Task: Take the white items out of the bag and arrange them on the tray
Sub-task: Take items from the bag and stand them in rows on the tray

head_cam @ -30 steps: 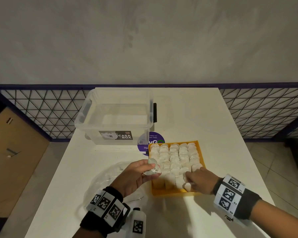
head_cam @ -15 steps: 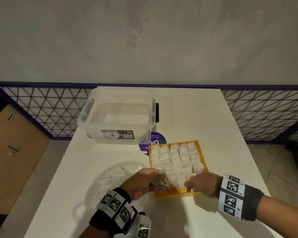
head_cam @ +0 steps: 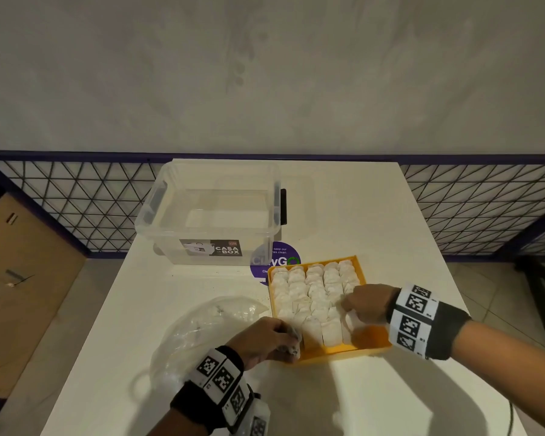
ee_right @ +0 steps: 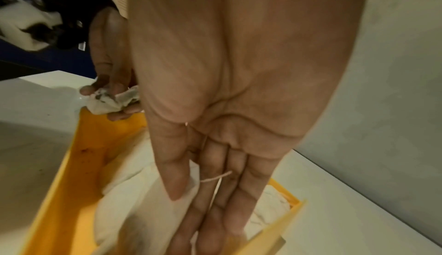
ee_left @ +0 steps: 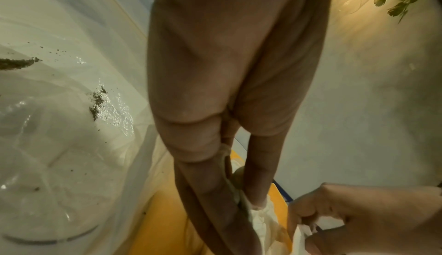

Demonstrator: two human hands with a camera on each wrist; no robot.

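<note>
White tea bag (head_cam: pixel 291 341) is pinched in the left hand (head_cam: pixel 261 339) over the yellow tray's (head_cam: pixel 353 350) near gap, while the right hand's (head_cam: pixel 365 305) straight fingers steady standing rows.

It looks like a plain indoor work corner, perhaps a small workshop or a packing spot, though the exact kind of place cannot be told. A white table (head_cam: pixel 343 215) stands against a bare grey plastered wall (head_cam: pixel 265 73). At the far edge runs a dark rail with a black wire lattice (head_cam: pixel 85 202). A clear plastic storage box (head_cam: pixel 211 212) labelled "CASA BOX" sits far left on the table. A brown board (head_cam: pixel 22 278) lies at left, and a tiled floor (head_cam: pixel 491 297) shows at right.
</note>
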